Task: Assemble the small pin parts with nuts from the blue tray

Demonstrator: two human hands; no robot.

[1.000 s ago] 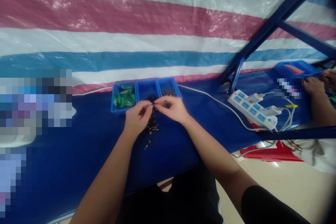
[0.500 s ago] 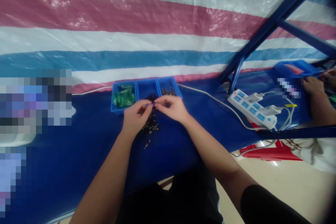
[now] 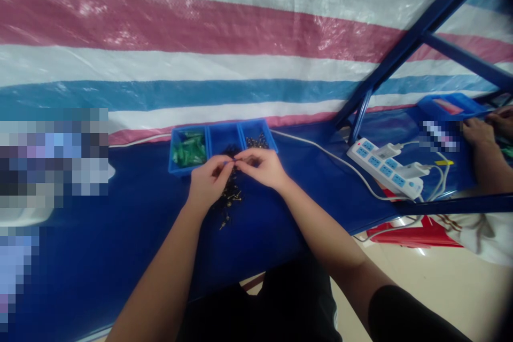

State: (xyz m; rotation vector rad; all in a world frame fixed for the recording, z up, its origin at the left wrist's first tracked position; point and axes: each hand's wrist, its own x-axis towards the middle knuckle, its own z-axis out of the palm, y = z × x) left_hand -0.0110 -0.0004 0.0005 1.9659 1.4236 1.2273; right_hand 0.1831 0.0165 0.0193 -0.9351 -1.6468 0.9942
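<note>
My left hand point(image 3: 209, 177) and my right hand point(image 3: 261, 166) meet fingertip to fingertip above the table, both closed in a pinch. Between the fingertips is something tiny and dark that I cannot make out. Below and between the hands lies a loose pile of small black and brass-coloured metal parts point(image 3: 228, 200). Just beyond them stands a blue three-part tray point(image 3: 225, 138). Green pieces point(image 3: 189, 148) fill its left compartment, and small metal parts point(image 3: 257, 141) lie in the right one. My hands partly hide the tray's front.
A white power strip point(image 3: 385, 167) with plugged-in chargers lies on the right, its cable point(image 3: 320, 148) running behind the tray. A blue metal frame point(image 3: 401, 59) slants up there. Past it are another person's hands point(image 3: 479, 131) and a blue bin point(image 3: 449, 104). Striped sheeting point(image 3: 200, 64) hangs behind.
Both hands keep pinching together in nearly the same place, with only slight finger shifts. The whole view has moved a little. The pile and the tray look unchanged.
</note>
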